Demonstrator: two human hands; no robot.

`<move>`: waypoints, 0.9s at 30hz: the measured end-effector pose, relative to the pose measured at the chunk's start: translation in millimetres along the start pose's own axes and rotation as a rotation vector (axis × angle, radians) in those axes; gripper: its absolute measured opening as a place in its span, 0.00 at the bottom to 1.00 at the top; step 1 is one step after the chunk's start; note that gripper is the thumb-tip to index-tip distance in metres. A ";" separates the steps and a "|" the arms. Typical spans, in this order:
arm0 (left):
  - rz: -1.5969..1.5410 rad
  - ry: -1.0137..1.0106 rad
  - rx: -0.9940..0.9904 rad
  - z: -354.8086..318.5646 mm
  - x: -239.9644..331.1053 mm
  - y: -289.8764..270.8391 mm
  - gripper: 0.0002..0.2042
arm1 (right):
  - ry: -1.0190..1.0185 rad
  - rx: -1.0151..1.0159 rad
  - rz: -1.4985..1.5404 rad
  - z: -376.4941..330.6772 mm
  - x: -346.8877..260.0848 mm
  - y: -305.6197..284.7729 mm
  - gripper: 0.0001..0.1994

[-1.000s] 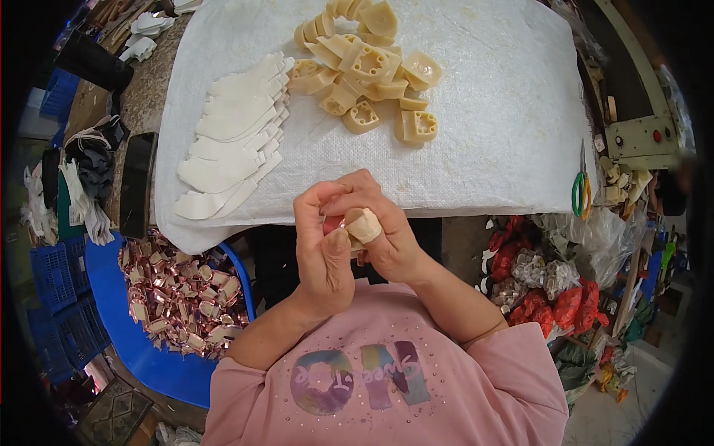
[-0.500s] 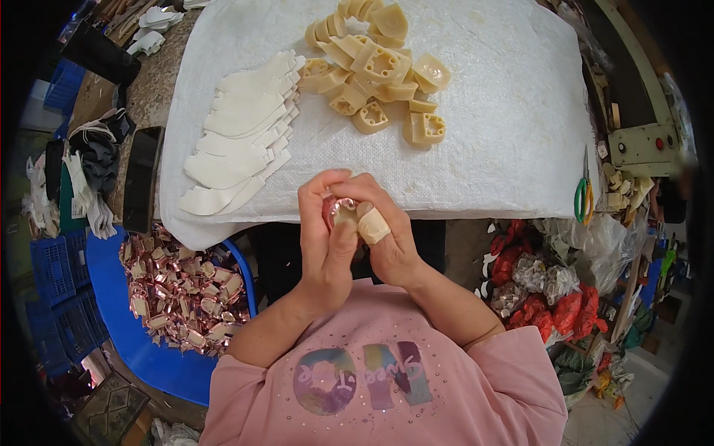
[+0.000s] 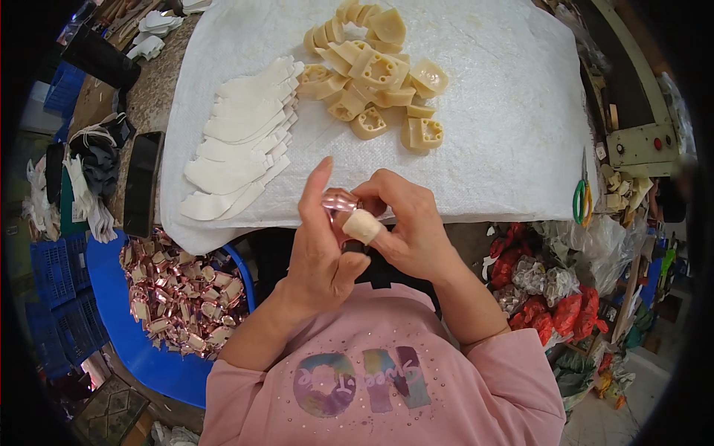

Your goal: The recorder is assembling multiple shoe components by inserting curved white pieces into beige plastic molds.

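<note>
In front of my chest, both hands work on a shiny pink heel piece (image 3: 340,201), mostly covered by fingers. My left hand (image 3: 318,253) supports it from the left; its index finger points up, the thumb stands apart and the other fingers are curled out of sight. From the other side my right hand (image 3: 407,227) grips the piece with bent fingers and thumb. A beige wrap (image 3: 362,226) covers that thumb. Beyond the hands lie a pile of beige plastic heels (image 3: 381,68) with holes in their ends and overlapping white cut pieces (image 3: 230,160).
A white woven sheet (image 3: 506,149) covers the table. On its right edge lie scissors (image 3: 582,199) with green and orange handles. A phone (image 3: 143,184) rests at the left. Below stands a blue basin (image 3: 111,286) full of shiny pink pieces. Red and clear bags (image 3: 567,308) lie right.
My left index finger has lifted off and straightened, and the left thumb has dropped from the piece. The right hand has turned, and the pink heel piece shows its shiny outside now.
</note>
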State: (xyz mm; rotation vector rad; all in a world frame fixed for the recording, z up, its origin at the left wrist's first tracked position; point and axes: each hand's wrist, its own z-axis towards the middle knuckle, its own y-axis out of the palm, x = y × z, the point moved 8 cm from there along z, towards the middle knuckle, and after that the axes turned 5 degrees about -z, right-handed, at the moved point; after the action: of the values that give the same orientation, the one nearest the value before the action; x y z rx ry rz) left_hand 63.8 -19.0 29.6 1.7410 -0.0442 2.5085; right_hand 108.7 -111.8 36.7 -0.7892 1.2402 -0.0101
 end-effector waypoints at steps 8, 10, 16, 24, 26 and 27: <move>0.126 -0.198 0.134 -4.4 -12.4 -19.7 0.26 | -0.014 0.046 0.420 -2.4 19.3 -0.5 0.12; 0.113 -0.243 0.138 -1.5 -8.2 -20.7 0.24 | 0.167 -0.036 0.702 -1.3 36.2 10.0 0.12; 0.574 0.164 -0.017 6.1 26.4 -2.6 0.24 | 0.032 -0.162 0.638 0.2 28.5 7.1 0.09; 0.560 0.174 0.061 5.8 18.5 -6.5 0.24 | 0.132 -0.062 0.582 -2.8 33.8 10.0 0.06; 0.569 0.183 0.073 6.5 21.6 -7.5 0.24 | -0.009 -0.128 0.593 -4.3 30.4 7.1 0.08; 0.578 0.193 0.081 6.7 23.5 -7.3 0.24 | 0.004 -0.128 0.714 -7.6 31.8 9.4 0.08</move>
State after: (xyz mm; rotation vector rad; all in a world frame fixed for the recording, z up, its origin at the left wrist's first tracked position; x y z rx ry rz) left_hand 62.6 -11.0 53.7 1.6908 -0.5074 3.1038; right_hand 109.9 -122.1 4.2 -0.4181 1.4791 0.6521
